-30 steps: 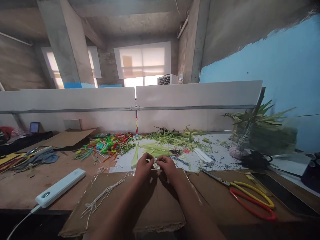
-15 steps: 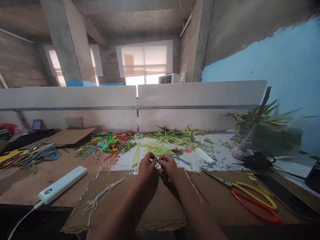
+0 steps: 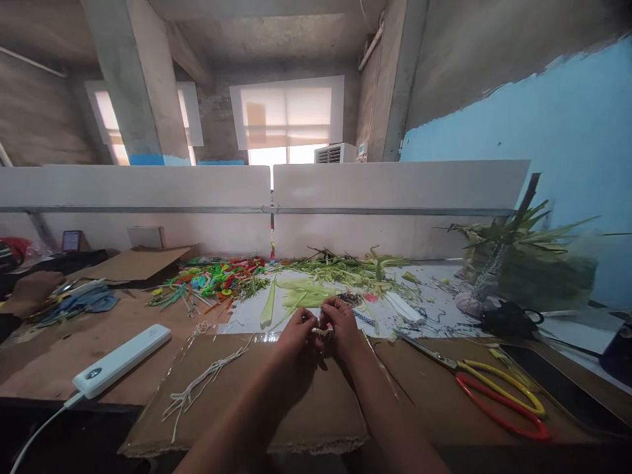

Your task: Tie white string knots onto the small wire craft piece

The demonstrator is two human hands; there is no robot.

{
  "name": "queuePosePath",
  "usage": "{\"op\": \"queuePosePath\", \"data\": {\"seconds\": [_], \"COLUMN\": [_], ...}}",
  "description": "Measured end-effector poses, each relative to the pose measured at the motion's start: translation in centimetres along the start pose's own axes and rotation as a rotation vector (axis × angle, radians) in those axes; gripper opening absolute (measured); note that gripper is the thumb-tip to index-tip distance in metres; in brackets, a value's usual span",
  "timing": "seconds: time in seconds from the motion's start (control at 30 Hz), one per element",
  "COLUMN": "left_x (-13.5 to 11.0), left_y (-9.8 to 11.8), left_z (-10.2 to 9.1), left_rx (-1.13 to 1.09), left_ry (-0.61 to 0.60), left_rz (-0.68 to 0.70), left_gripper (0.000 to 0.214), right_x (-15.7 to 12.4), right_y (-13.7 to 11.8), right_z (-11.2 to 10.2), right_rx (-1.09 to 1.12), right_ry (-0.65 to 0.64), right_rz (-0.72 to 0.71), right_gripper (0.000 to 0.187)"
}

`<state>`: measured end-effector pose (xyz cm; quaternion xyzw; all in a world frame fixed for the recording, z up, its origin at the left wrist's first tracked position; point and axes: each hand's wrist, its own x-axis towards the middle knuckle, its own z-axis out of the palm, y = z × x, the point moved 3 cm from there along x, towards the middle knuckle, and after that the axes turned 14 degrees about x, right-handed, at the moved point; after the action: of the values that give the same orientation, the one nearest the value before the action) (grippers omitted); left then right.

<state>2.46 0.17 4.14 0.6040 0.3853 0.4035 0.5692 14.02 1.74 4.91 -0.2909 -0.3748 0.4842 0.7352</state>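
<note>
My left hand (image 3: 297,332) and my right hand (image 3: 342,324) are close together over the far edge of the cardboard sheet (image 3: 237,408). Between the fingertips sits a small pale piece (image 3: 323,332) with dark and reddish bits; its kind is too small to make out. My left fingers are closed on it from the side. Thumb and forefinger of my right hand pinch at its upper end, and fingers hide part of it. Just beyond the hands lie light green corn husks (image 3: 309,294), with one long husk strip (image 3: 268,306) to the left.
Scissors (image 3: 449,362) with red and yellow handles lie right, beside a dark phone (image 3: 567,382). White strings (image 3: 202,385) and a white power strip (image 3: 123,359) are left. Colourful pipe cleaners (image 3: 217,276) are heaped behind. A co-worker's hand (image 3: 37,289) is at far left.
My hands have come slightly nearer and turned, so the small pale piece shows between them. A co-worker's hand has appeared at the far left over the blue cloth.
</note>
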Motion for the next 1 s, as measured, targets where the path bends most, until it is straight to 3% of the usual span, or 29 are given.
{"op": "queuePosePath", "data": {"seconds": [0.27, 0.47, 0.7, 0.87, 1.0], "left_x": [1.9, 2.3, 2.4, 0.9, -1.6], "left_y": [-0.5, 1.2, 2.5, 4.1, 6.0], "left_z": [-1.7, -3.8, -5.8, -8.2, -11.7], "left_rx": [0.099, 0.326, 0.486, 0.616, 0.750], "left_ry": [0.088, 0.152, 0.187, 0.202, 0.233], "left_rz": [0.022, 0.105, 0.102, 0.145, 0.180], "left_gripper": [0.029, 0.018, 0.019, 0.018, 0.017], "right_x": [0.4, 0.8, 1.0, 1.0, 0.9], "right_y": [0.2, 0.8, 1.6, 2.1, 2.7], "right_z": [-0.5, -1.2, -1.3, -1.3, -1.6], "right_rx": [0.002, 0.015, -0.022, -0.057, -0.079], "right_ry": [0.016, 0.026, 0.034, 0.031, 0.018], "right_rz": [-0.029, -0.011, 0.025, 0.048, 0.091], "right_gripper": [0.027, 0.027, 0.030, 0.032, 0.031]}}
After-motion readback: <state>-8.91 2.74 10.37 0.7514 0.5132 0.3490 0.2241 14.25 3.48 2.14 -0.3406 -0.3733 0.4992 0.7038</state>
